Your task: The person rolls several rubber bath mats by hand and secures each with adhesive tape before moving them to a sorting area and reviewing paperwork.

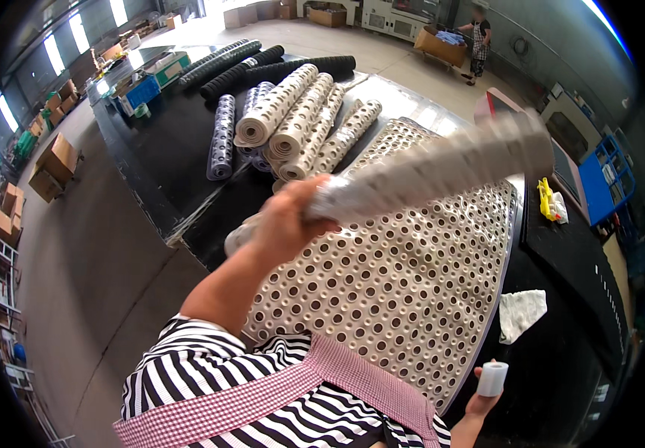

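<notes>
My left hand (287,224) is closed round one end of a rolled beige mat (427,164) with dark holes. The roll is lifted and tilted, its far end up to the right and smeared by motion. Clear wrap shows on it beside my fingers. Below it lies a flat beige mat (382,299) with rows of round holes, spread over the table in front of me. Low at the right, my right hand (481,403) grips a small roll of clear or white tape (493,379). A white cloth (522,313) rests beside the flat mat's right edge.
Several rolled beige mats (278,108) are piled on the black table (166,149), with a purplish roll (222,138) beside them and black rolls (300,71) behind. A yellow tool (545,196) lies at the right. Farther back, a person (478,45) stands by a carton (440,48).
</notes>
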`<state>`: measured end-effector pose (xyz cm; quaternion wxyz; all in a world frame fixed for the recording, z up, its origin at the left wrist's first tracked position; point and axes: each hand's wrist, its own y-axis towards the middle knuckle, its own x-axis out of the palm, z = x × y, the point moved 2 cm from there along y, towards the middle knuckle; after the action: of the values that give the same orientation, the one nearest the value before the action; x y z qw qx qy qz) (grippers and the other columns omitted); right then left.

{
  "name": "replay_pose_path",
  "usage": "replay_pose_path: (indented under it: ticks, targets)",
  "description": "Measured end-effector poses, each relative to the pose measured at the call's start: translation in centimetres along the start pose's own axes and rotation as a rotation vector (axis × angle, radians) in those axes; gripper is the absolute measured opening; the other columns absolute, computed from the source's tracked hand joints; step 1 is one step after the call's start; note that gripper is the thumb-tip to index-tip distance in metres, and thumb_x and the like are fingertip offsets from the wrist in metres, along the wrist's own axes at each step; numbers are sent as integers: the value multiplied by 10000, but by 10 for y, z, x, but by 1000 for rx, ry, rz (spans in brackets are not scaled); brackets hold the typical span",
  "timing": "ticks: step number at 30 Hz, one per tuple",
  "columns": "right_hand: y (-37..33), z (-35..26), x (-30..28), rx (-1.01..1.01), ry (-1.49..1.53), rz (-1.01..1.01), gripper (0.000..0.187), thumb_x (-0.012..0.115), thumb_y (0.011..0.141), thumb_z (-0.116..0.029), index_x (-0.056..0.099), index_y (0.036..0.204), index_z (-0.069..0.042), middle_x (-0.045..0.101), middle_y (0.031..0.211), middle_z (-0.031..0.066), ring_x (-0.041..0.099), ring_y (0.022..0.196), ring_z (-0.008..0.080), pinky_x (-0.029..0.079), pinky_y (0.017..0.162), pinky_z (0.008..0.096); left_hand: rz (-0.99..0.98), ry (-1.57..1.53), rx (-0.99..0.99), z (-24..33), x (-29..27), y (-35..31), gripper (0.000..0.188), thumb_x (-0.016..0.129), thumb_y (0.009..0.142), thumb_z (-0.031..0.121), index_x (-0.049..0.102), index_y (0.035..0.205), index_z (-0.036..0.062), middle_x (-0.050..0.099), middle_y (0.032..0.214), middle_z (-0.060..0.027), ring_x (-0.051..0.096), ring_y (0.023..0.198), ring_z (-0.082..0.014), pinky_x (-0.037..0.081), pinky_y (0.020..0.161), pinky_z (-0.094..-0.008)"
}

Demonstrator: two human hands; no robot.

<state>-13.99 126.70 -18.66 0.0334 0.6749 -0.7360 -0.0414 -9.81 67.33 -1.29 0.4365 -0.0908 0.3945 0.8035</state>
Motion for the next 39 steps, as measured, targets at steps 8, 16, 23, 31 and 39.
replay_pose_path:
  ticks: [8,16,23,31,39]
  targets:
    - [-18,20,-8,100,170,96,444,569,972,-284,607,1308,3,673,1242,99,699,920,216,565,904,372,526,144,-404,-80,-180,2,669,783,846,508,593,1249,9,722,1025,-120,686,934,-211,517,852,-343]
    - [-48,14,-11,179,135,126,474,421,985,-314,602,1292,-1,666,1245,114,687,931,235,556,887,385,540,215,-512,-242,-219,145,717,851,778,388,579,1298,-25,688,1157,-223,673,1035,-310,516,909,-388]
    - [-89,17,-26,309,76,367,332,454,963,-270,670,1081,-48,703,914,79,699,787,211,566,743,331,-209,669,-874,-362,-81,54,1036,807,770,399,212,1594,201,483,1447,-257,556,1260,-417,462,1067,-446]
    - [-35,21,-101,669,-523,346,267,548,873,-259,630,1067,-94,647,810,96,622,604,209,494,590,392,207,506,-511,-340,-133,-14,790,765,838,236,397,1530,134,308,1550,-334,347,1434,-446,332,1167,-430]
    - [-38,67,-102,540,-209,623,576,637,954,-454,531,1371,-71,603,1252,146,597,1069,273,470,866,428,76,216,-332,-256,-68,-130,523,718,864,108,569,1357,19,521,1434,-215,498,1348,-340,422,1094,-388]
